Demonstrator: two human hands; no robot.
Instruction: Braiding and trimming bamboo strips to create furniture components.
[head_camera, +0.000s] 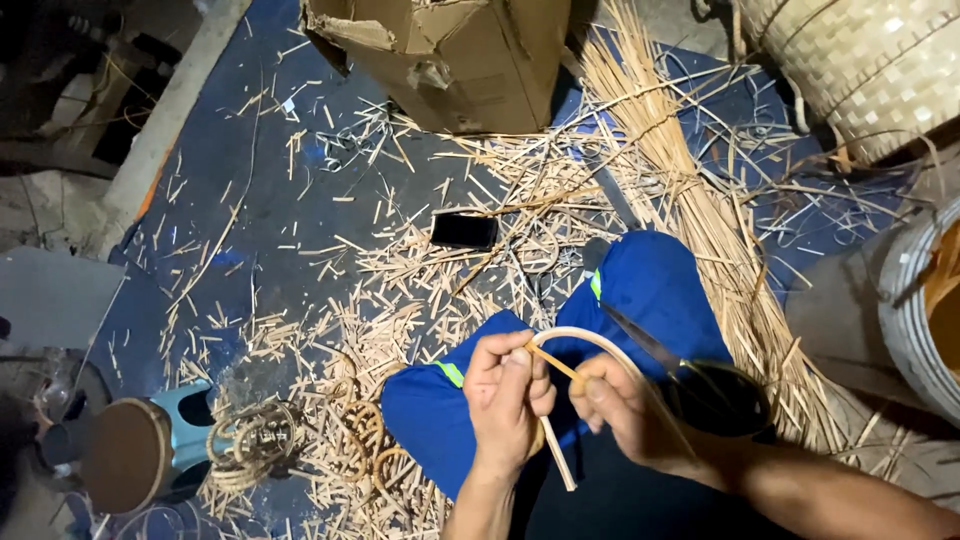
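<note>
Right, both hands pinching the cane strip (578, 345), left hand (508, 400) & right hand (622, 408) close together — light, springy, prob best gripped near the bend.

Cane offcuts (400, 280) and cardboard box (450, 60) ahead.

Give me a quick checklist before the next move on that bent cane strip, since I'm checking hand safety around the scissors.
1. Left hand grips the cane strip firmly: ok.
2. Right hand pinches the strip's other side: ok.
3. Scissors under control: cannot tell; they are blurred by the right hand.
4. Blade tips away from left fingers: ok; they point up toward the knee.
5. Strip bent in a loop without cracking: cannot tell.
6. Phone on the floor apart from the hands: ok.
</note>
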